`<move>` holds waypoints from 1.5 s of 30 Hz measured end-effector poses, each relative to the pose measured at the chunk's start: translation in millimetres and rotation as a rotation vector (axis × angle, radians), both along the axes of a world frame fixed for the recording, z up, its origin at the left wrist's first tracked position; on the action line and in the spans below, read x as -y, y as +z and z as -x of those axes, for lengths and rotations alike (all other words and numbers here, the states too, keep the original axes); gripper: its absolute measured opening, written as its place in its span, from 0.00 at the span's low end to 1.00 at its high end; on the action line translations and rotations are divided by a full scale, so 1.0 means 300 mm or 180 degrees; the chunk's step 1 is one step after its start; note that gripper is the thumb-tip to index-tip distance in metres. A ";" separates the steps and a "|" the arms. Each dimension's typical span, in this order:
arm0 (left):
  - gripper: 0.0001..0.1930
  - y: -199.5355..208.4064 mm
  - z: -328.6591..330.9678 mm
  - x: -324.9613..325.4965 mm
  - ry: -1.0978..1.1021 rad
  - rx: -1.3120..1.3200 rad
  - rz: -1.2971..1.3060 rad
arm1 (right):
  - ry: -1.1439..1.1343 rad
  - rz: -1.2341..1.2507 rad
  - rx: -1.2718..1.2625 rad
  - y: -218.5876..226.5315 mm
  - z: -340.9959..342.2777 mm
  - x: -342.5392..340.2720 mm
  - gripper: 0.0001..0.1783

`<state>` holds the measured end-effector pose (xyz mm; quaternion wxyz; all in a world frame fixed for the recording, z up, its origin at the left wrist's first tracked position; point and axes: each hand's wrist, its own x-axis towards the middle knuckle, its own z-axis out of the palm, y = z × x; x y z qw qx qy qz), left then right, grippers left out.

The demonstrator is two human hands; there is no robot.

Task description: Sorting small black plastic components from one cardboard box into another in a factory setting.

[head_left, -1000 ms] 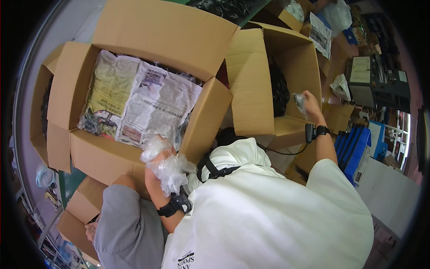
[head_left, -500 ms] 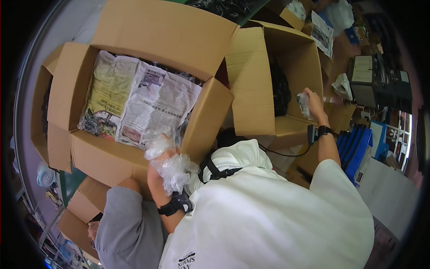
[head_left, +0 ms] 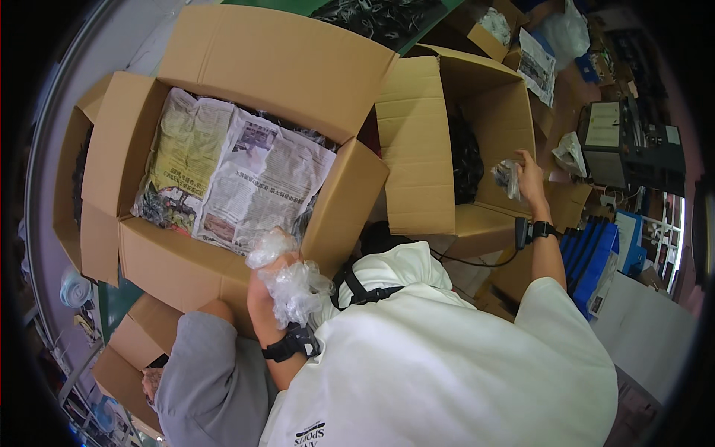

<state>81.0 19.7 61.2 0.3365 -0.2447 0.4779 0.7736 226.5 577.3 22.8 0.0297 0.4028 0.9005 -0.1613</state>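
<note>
My right hand is closed on a small clear plastic bag with something dark in it. It is over the right side of an open cardboard box that holds black material. My left hand is at the near edge of a larger open cardboard box, closed on crumpled clear plastic bags. The plastic hides its fingertips, and more of it bunches along my left forearm. Inside the larger box, newspaper sheets cover dark bagged contents that show at their edges.
At the lower left, another person's grey sleeve and hand are beside a smaller cardboard box. Black pieces lie on the green surface at the top. Blue folders and a dark machine are on the right.
My right hand has turned a little and its fingers are raised higher; the dark content of its bag shows more. My left hand stays nearly in place with the plastic.
</note>
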 end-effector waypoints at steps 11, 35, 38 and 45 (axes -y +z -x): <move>0.14 -0.011 -0.017 0.007 0.0027 -0.0204 -0.0057 | 0.0239 0.0016 0.0090 -0.033 -0.067 -0.088 0.20; 0.25 -0.179 -0.042 0.148 0.1473 -0.1620 -0.0203 | 0.3869 0.2217 -0.1955 0.267 0.619 1.454 0.04; 0.25 -0.202 -0.069 0.166 0.1582 -0.1801 -0.0041 | 0.4000 0.1960 -0.1449 0.193 0.651 1.500 0.04; 0.24 -0.273 -0.084 0.173 0.1425 -0.1911 -0.0077 | 0.4664 0.1035 -0.1292 0.137 0.694 1.559 0.08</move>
